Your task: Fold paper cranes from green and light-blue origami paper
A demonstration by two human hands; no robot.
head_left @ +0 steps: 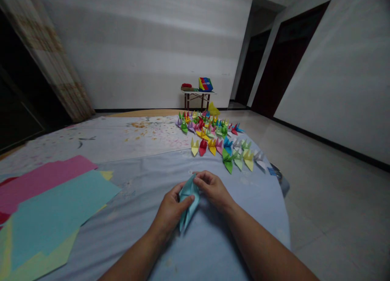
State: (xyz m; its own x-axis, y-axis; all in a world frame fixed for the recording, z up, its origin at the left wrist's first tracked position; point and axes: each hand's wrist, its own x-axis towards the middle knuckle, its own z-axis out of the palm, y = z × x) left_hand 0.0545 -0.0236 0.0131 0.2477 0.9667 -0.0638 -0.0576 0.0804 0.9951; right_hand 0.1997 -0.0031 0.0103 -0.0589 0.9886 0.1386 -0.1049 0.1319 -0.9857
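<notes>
Now, left hand [171, 211]: the folded blue paper [191, 188] is gripped from its left side, with the thumb laid across the front and the fingers partly hidden behind.
Right hand [215, 189]: the upper tip of the same paper is pinched by the thumb and forefinger, and the remaining fingers are curled.
Folded blue paper: it is held between both hands above the pale blue cloth [252, 220], long and narrow, its two lower points aimed toward the wearer; whether the cloth is touched by them cannot be told.
Loose sheets [61, 212]: blue, pink, pale green and yellow pieces are piled, overlapping, to the left of the hands; some red is glimpsed under the pink.
Front paper birds [227, 161]: loose rows are formed beyond the right hand, in green, yellow, red, pink, blue and white.
Rear paper birds [201, 124]: a denser, many-coloured crowd is gathered farther along the right side.
Flowered cloth [106, 140]: the far part of the round table [146, 113] is covered by it, with a wooden rim left bare.
Small table [211, 93]: a bright multicoloured box [206, 84] and a red item [186, 85] are supported there, before the white wall [137, 53].
</notes>
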